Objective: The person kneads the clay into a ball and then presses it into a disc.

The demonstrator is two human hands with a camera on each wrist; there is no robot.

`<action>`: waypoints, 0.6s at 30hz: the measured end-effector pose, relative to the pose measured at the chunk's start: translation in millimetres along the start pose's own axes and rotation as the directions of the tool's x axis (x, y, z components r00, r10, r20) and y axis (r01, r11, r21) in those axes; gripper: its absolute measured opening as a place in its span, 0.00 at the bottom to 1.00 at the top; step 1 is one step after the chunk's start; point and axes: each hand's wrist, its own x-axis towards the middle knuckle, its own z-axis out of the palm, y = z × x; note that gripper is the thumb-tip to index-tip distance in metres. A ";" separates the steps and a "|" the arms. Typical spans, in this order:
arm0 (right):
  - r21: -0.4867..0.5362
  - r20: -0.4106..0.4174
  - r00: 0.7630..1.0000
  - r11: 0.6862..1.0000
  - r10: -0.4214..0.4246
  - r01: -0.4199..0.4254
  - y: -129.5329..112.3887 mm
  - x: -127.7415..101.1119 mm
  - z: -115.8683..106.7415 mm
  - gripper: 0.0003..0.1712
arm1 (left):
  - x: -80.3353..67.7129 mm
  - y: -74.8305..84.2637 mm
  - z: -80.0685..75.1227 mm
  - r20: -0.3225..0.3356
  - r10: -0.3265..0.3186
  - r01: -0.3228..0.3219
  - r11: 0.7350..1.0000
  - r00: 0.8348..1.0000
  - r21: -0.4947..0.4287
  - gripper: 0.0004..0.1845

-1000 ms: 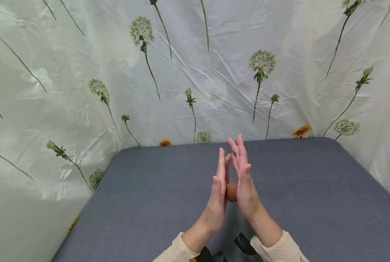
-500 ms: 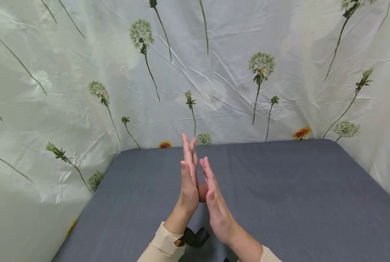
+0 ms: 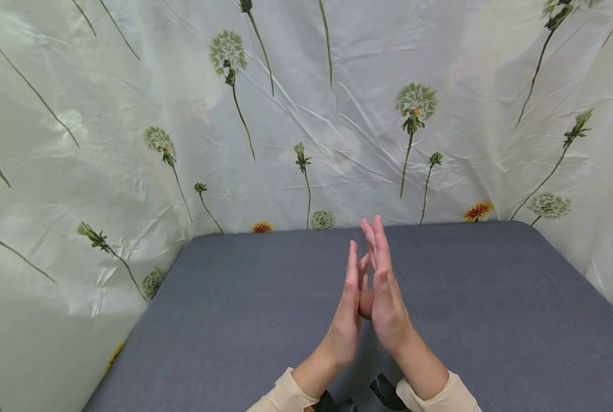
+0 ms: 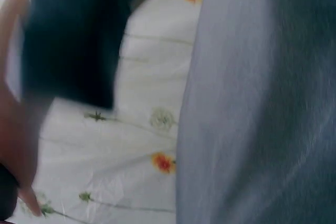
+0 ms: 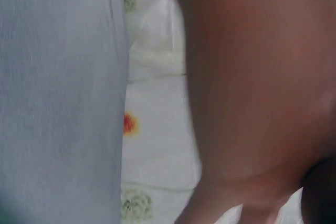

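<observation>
Over the link I see, left of both hands, the grey surface [image 3: 224,309] spreading out and the flowered sheet [image 3: 105,194] rising beyond it. Next comes the left sleeve [image 3: 287,393], its cuff sitting back from the wrist, which I judge leaves the palm free, with a dark strip [image 3: 328,403] just inside it. The left hand [image 3: 344,329] is straight-fingered and curled round nothing, its palm laid against the reddish-brown ball [image 3: 366,304]. That ball sits between the two palms, presumably kept from dropping by pressure from both sides. The right hand [image 3: 390,312] mirrors this, also ungripping, its extended fingers reaching beyond the left's; whether any fingertips meet I cannot tell. A black strap [image 3: 387,392] juts inward below that wrist, beside the right sleeve [image 3: 440,395]; neither wrist view shows me the ball
</observation>
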 end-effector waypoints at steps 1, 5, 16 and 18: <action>0.015 -0.005 1.000 1.000 0.014 -0.014 1.1 0.8 -2.3 0.43 | -1.1 1.4 1.6 0.010 0.008 -0.008 1.000 1.000 0.007 0.42; 0.024 0.001 0.998 0.998 0.058 -0.058 7.7 0.0 -3.7 0.43 | -4.2 9.9 1.6 -0.011 0.041 -0.040 0.998 0.999 0.057 0.40; 0.044 0.113 0.976 0.981 0.184 -0.190 17.7 -16.4 26.7 0.37 | 5.3 27.6 -28.0 -0.166 0.172 -0.150 0.979 0.971 0.138 0.50; 0.053 0.141 0.971 0.978 0.193 -0.203 17.3 -20.2 33.4 0.36 | 7.2 28.3 -35.3 -0.200 0.176 -0.151 0.979 0.964 0.135 0.52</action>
